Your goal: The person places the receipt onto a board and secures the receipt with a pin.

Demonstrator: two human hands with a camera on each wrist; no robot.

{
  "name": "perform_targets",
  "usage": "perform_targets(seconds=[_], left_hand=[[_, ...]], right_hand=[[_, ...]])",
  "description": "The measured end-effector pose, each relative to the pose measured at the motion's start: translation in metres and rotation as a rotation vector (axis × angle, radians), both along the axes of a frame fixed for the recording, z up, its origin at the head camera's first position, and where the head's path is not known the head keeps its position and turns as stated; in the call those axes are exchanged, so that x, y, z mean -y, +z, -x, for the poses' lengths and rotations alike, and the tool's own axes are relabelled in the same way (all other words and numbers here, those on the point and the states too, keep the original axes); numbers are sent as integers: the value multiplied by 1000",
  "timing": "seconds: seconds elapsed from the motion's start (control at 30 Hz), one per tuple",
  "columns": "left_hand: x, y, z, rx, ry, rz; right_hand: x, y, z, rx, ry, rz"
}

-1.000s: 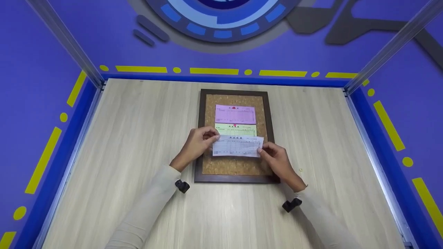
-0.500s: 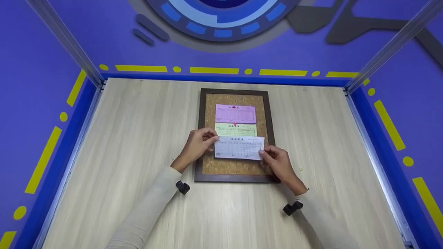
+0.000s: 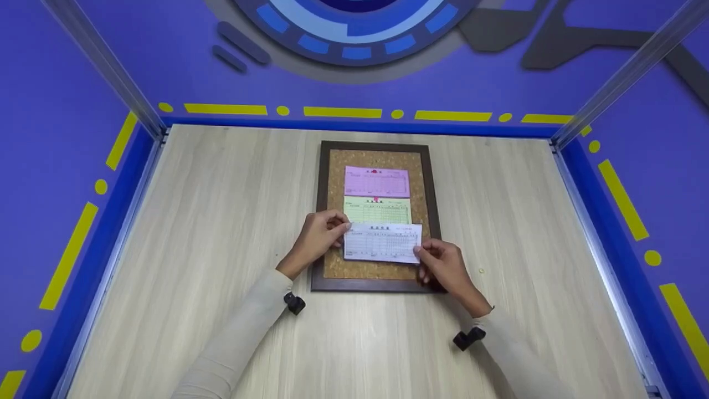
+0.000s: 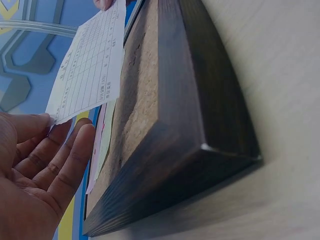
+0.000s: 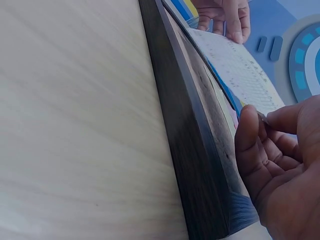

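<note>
A white printed form (image 3: 382,243) is stretched between both hands over the lower half of a cork board (image 3: 365,270). My left hand (image 3: 318,235) pinches its upper left corner between thumb and fingers. At the right edge, my right hand (image 3: 446,263) pinches it too. In the left wrist view the paper (image 4: 90,65) is raised off the cork. Above it on the board are a pink form (image 3: 376,185) and a green form (image 3: 378,211), each with a red pushpin near its top. The white form sits in front of the green form's lower edge.
The board's dark wooden frame (image 3: 376,285) lies on a light wood-grain table (image 3: 221,221). A tiny yellowish object (image 3: 481,271) rests to the right of the board. Blue-purple panels with yellow marks (image 3: 343,112) enclose the table's back and sides.
Both hands have shifted the white form slightly down the board, toward the person, and a little to the right. More of the green form shows now.
</note>
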State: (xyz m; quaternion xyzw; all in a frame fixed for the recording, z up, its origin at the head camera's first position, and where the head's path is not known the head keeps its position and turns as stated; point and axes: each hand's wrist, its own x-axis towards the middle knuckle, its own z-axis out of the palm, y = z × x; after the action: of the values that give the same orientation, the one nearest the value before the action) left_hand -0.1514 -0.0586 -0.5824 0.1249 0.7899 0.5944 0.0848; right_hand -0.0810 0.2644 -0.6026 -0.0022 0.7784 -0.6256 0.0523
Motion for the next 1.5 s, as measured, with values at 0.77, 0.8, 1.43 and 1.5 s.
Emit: perform_targets(seconds=[0.77, 0.8, 1.43, 1.5], left_hand=[[0, -22, 2, -112, 8, 161], [-1, -22, 2, -121, 7, 175], [-5, -23, 2, -259, 1, 387], [-6, -23, 3, -255, 0, 406]], right_hand=[[1, -2, -1, 78, 74, -105], [1, -1, -1, 75, 73, -118], [4, 0, 1, 49, 66, -273], [5, 0, 2, 50, 62, -284]])
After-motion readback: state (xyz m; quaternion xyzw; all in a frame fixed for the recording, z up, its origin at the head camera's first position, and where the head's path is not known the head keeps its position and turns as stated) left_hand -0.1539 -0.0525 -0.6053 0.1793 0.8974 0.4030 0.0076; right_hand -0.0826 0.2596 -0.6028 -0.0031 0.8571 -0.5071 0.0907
